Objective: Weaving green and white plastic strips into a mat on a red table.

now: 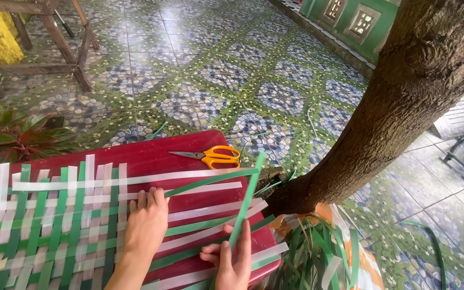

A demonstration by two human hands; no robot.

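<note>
Orange scissors (215,156) sit at the far edge of our red table (151,153), and a tree trunk (382,118) crowds the right side. Our left hand (146,223) presses flat on the woven mat (49,225), while our right hand (233,263) pinches a green strip (247,201) just right of it.

Orange-handled scissors (211,156) lie on the red table (151,156). A thick tree trunk (398,102) rises at the right. A wooden frame (55,37) stands on the patterned tile floor (232,70), and a red-leaved plant (25,137) grows at the left.
</note>
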